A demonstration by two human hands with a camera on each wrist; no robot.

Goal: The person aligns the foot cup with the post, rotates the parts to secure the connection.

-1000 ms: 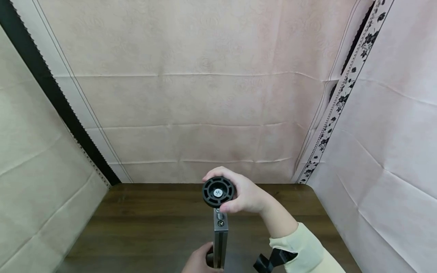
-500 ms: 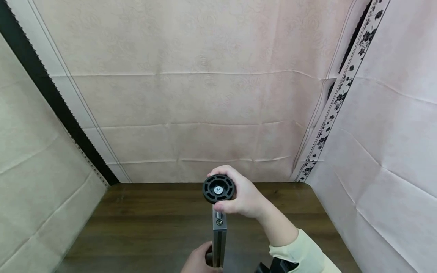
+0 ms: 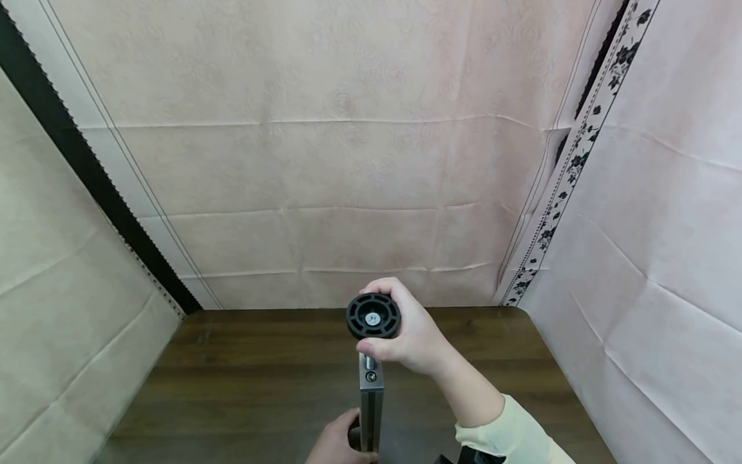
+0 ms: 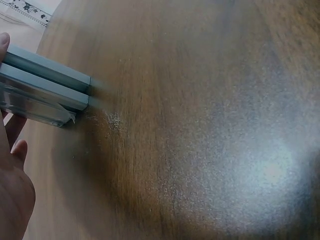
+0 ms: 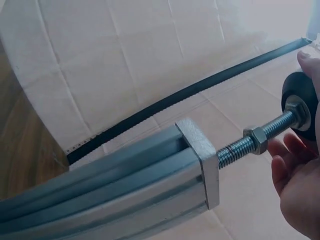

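An aluminium extrusion profile (image 3: 371,419) stands on end in the head view, and my left hand (image 3: 341,439) grips it low down. At its upper end is a metal end plate (image 5: 200,160). From that plate projects a threaded stud (image 5: 235,151) with a hex nut (image 5: 256,140) partway along, apart from the plate. The stud carries a round black levelling foot (image 3: 373,316), whose rim my right hand (image 3: 411,332) holds between thumb and fingers. In the left wrist view, clear film (image 4: 37,107) covers one side of the profile, its edge loose.
A brown wooden table (image 3: 249,380) lies beneath. Pale cloth walls (image 3: 348,161) rise behind it and on both sides. A black strap (image 3: 481,456) sits at the right sleeve. Pale specks (image 4: 116,121) lie on the wood near the profile's lower end.
My right thumb has swung left across the front of the black foot, and the right hand has turned with it. My left hand keeps its grip on the profile, nearly still.
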